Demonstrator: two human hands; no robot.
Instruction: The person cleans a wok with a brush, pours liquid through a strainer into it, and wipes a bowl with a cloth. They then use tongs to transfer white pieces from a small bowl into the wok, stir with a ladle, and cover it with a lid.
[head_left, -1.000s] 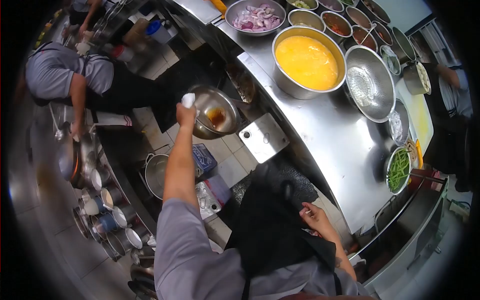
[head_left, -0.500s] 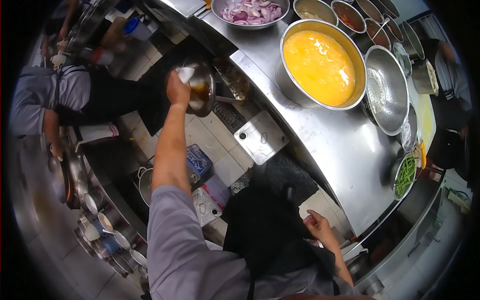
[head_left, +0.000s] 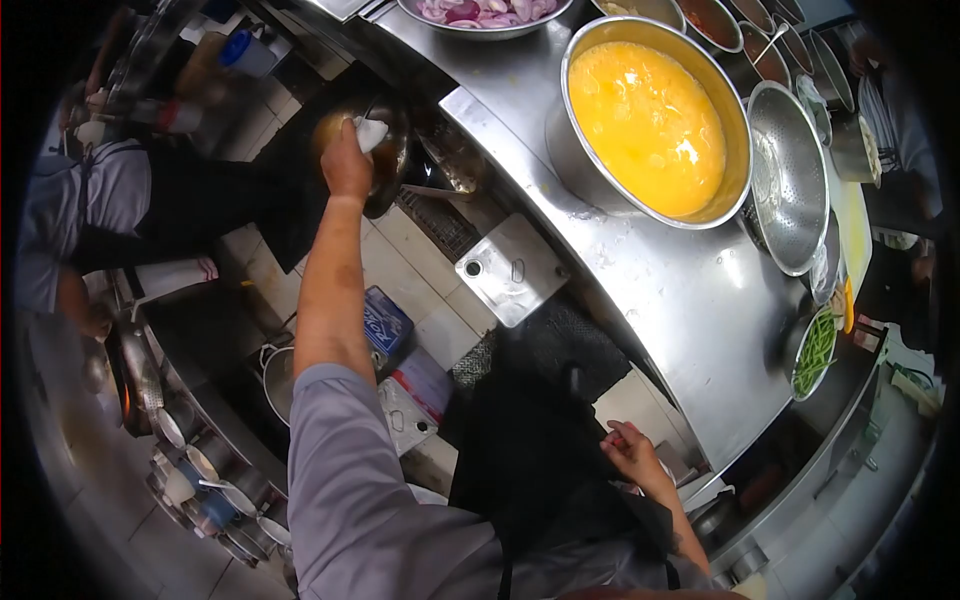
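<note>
My left hand (head_left: 347,165) reaches far out, gripping a round metal bowl (head_left: 393,160) at its edge through a folded white cloth (head_left: 371,132). Brownish, shiny patches show inside the bowl, and my hand covers part of it. Beyond it, a dark, greasy-looking metal piece (head_left: 452,170) lies beside the counter edge. Low beside my black apron (head_left: 530,450), my right hand (head_left: 636,455) hangs with loosely bent fingers and nothing visible in it. The steel counter (head_left: 690,300) is to its upper right.
A big pot of yellow liquid (head_left: 650,130) stands on the counter, with a perforated bowl (head_left: 790,190), sliced onions (head_left: 485,10) and green beans (head_left: 815,350) around it. At left a person (head_left: 110,190) stands near pans. A blue box (head_left: 388,325) and metal lid (head_left: 512,270) lie lower down.
My left hand and the bowl have moved a little left and up, and the bowl appears turned. My right hand has barely moved. The view has shifted slightly.
</note>
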